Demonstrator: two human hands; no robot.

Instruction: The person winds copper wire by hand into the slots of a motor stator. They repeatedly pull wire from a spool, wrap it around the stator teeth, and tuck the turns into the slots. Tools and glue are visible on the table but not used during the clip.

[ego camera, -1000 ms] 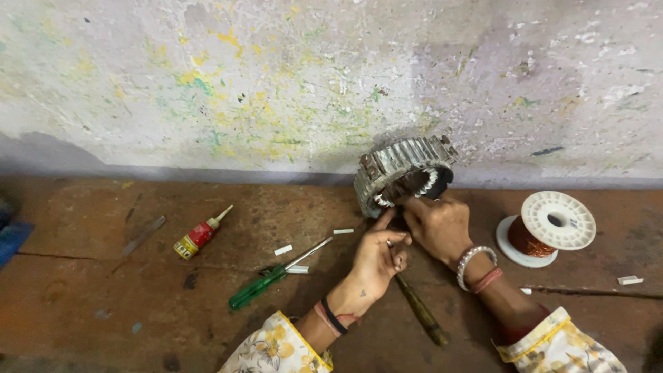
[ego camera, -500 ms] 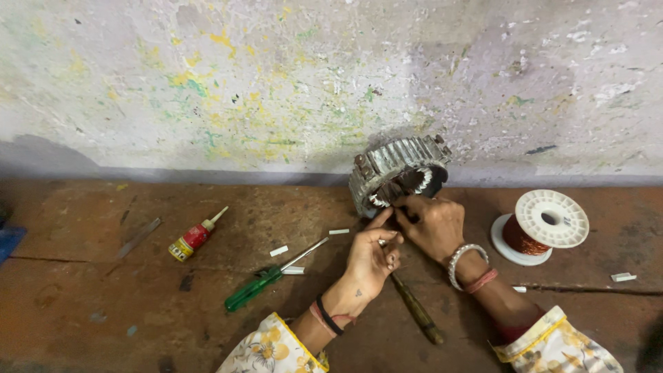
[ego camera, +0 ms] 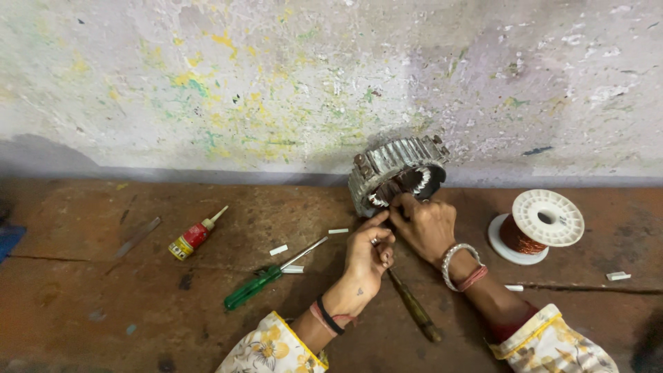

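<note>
A grey ribbed metal motor stator (ego camera: 395, 166) lies on its side on the brown floor, its open end facing me, against the paint-flecked wall. My right hand (ego camera: 427, 224) rests at the lower rim of its opening, fingers reaching into the slots. My left hand (ego camera: 368, 250) is just below and left of it, fingers pinched together near the same rim; what they pinch is too small to tell. A dark-handled tool (ego camera: 413, 307) lies on the floor under my wrists.
A green-handled screwdriver (ego camera: 266, 275) lies left of my left hand, with small white strips (ego camera: 279, 249) around it. A small red and yellow glue bottle (ego camera: 194, 236) lies further left. A white spool of copper wire (ego camera: 538, 226) stands at the right.
Both hands have stayed at the stator's opening with only slight finger movement. The view has shifted a little; nothing else has moved.
</note>
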